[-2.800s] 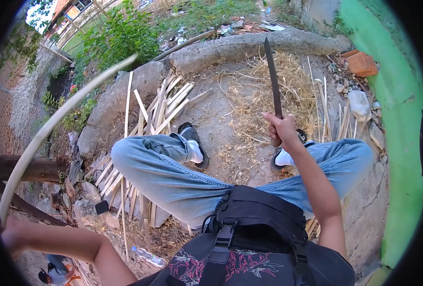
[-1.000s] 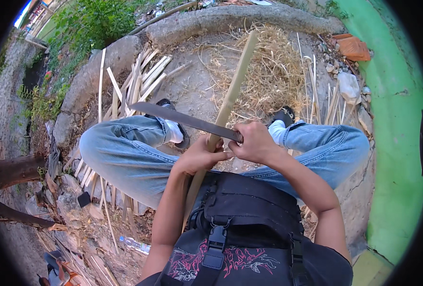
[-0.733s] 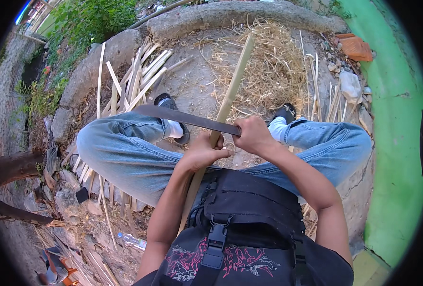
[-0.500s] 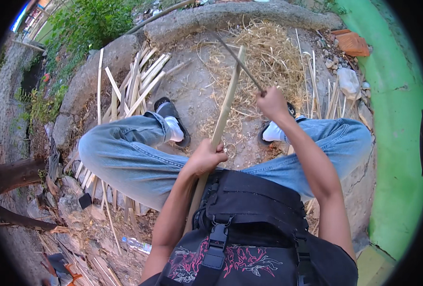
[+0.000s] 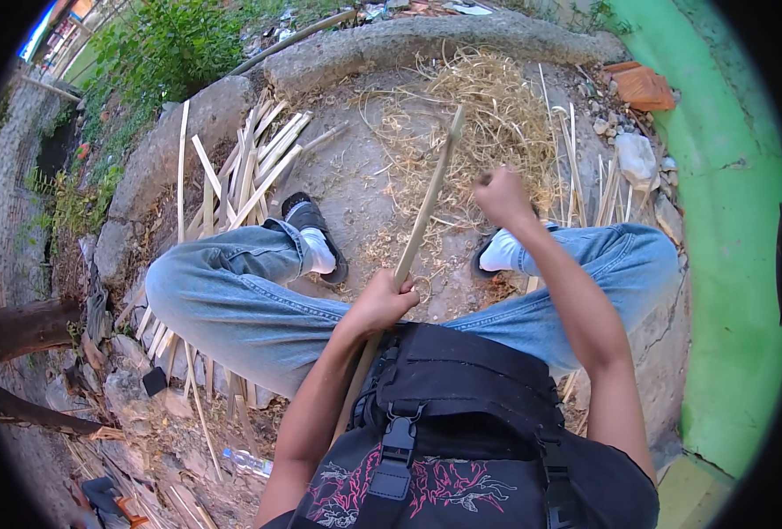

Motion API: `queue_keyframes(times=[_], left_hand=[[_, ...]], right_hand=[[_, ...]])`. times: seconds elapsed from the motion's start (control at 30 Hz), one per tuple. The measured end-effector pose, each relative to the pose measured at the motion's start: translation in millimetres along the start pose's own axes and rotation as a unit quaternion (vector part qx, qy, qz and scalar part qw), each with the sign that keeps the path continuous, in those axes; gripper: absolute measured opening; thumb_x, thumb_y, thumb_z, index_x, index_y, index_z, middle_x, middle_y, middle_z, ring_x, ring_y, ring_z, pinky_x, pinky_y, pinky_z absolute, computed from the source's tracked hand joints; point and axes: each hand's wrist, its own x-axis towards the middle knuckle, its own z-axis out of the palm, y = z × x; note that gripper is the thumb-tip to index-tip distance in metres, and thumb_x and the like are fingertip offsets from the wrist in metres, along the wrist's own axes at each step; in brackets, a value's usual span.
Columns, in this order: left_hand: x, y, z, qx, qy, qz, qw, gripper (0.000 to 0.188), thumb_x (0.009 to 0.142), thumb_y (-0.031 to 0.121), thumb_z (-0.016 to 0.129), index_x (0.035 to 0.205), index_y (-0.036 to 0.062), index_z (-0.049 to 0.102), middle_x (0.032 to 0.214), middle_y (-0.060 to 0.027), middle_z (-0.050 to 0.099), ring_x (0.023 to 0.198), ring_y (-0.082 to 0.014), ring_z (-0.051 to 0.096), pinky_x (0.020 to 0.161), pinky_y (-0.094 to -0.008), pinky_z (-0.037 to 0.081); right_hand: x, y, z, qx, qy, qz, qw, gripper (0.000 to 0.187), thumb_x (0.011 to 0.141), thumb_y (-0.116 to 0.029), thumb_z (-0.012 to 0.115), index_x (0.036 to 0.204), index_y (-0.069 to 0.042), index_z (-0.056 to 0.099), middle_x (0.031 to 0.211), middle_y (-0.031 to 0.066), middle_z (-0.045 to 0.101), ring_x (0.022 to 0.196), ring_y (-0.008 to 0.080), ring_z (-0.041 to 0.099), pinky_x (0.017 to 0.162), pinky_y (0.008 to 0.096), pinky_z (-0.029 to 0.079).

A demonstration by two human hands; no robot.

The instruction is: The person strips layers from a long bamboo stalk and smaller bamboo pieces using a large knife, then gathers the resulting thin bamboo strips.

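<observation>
My left hand is closed around a long pale bamboo strip. The strip slants up and away from me, its lower end running down beside the black bag on my lap. Right of the strip's upper part, my right hand is a fist around the handle of a long, thin, dark knife. Motion smears the blade, so I cannot tell whether it touches the bamboo.
Curly shavings heap up beyond my right foot. Split bamboo strips lie at left, with more strips at right. A concrete curb runs behind. A green wall stands at right, near a white stone.
My right hand has turned slightly, and the knife blade has swung from sharp to blurred beside the strip. The strip's upper end has shifted a little right and toward me.
</observation>
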Motion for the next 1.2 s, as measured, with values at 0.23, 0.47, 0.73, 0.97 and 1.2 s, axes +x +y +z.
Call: queue_keyframes(times=[0.23,0.47,0.73,0.97,1.2], left_hand=[[-2,1,4,0.044,0.017,-0.001,0.999,0.028,0.072,0.012,0.060,0.058,0.0043,0.037,0.051,-0.0025,0.036,0.051,-0.0121,0.035,0.047,-0.0354,0.033],[-6,10,-1,0.014,0.008,-0.014,1.000,0.028,0.074,0.011,0.060,0.059,0.0036,0.037,0.053,-0.0007,0.036,0.052,-0.0104,0.035,0.046,-0.0335,0.032],[-10,0,4,0.058,0.035,-0.004,0.998,0.030,0.076,0.010,0.058,0.059,0.0056,0.033,0.054,0.0028,0.031,0.054,-0.0068,0.031,0.046,-0.0302,0.028],[-10,18,2,0.005,-0.002,-0.005,1.000,0.031,0.075,0.009,0.057,0.058,0.0084,0.032,0.054,0.0039,0.034,0.051,-0.0056,0.032,0.043,-0.0284,0.029],[-15,22,-6,-0.223,-0.040,-0.050,0.973,0.032,0.098,0.034,0.047,0.081,0.0064,0.048,0.059,0.0013,0.046,0.048,-0.0081,0.043,0.045,-0.0255,0.039]], right_hand=[[9,18,5,-0.078,0.001,-0.097,0.992,0.025,0.076,-0.024,0.061,0.082,-0.001,0.071,0.075,0.0220,0.066,0.072,0.0354,0.066,0.069,0.0441,0.052],[-23,-6,12,-0.030,-0.005,-0.110,0.993,0.027,0.076,-0.024,0.062,0.080,0.002,0.069,0.076,0.0224,0.067,0.073,0.0343,0.067,0.070,0.0428,0.053],[10,2,-5,-0.035,0.027,0.021,0.999,0.024,0.073,-0.021,0.063,0.084,0.000,0.070,0.080,0.0219,0.067,0.080,0.0333,0.068,0.075,0.0437,0.053],[53,51,-2,-0.004,0.018,0.093,0.995,0.032,0.071,-0.024,0.062,0.085,0.004,0.069,0.091,0.0263,0.066,0.087,0.0378,0.066,0.079,0.0430,0.051],[34,30,5,0.187,0.042,0.058,0.980,0.033,0.073,-0.028,0.061,0.070,0.005,0.064,0.065,0.0197,0.064,0.061,0.0290,0.063,0.061,0.0392,0.047]])
